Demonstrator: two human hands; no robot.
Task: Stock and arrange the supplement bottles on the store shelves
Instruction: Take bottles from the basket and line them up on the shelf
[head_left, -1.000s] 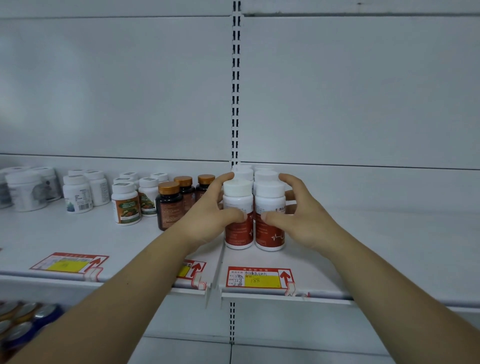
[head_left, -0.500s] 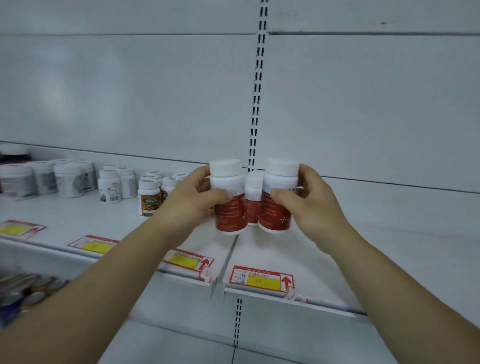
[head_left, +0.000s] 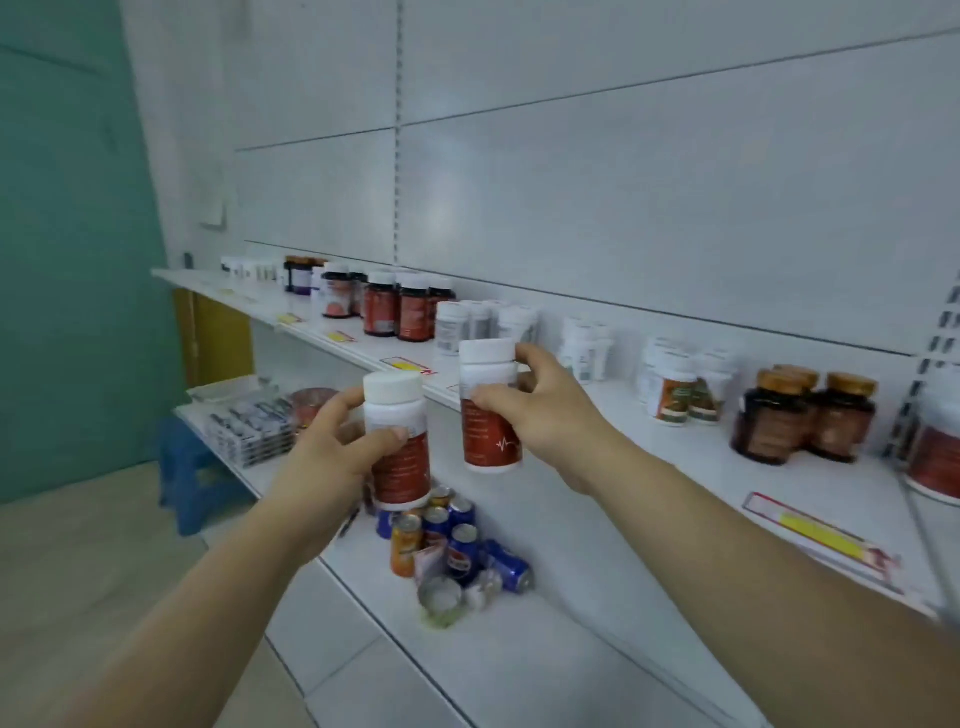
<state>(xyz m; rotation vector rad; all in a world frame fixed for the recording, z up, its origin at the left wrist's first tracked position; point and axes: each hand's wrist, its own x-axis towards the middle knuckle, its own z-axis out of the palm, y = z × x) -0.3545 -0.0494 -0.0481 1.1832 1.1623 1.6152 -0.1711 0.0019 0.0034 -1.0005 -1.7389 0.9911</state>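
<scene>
My left hand (head_left: 337, 452) grips a white-capped supplement bottle with a red label (head_left: 397, 441), held upright in the air in front of the shelves. My right hand (head_left: 545, 410) grips a second bottle of the same kind (head_left: 488, 405), a little higher and to the right, just over the front edge of the white shelf (head_left: 649, 457). More bottles stand in groups along that shelf: red-labelled ones (head_left: 400, 312) at the left, white ones (head_left: 587, 348) in the middle, amber ones with gold caps (head_left: 800, 415) at the right.
Another red-labelled bottle (head_left: 935, 457) shows at the right edge. Drink cans (head_left: 452, 540) stand in a cluster on the lower shelf under my hands, and flat packs (head_left: 249, 426) lie further left. A blue stool (head_left: 182, 467) stands on the floor by the green wall.
Both hands have lifted their bottles off the shelf and carried them leftward. My view has swung left, now showing the length of the shelf, the lower shelf and the floor.
</scene>
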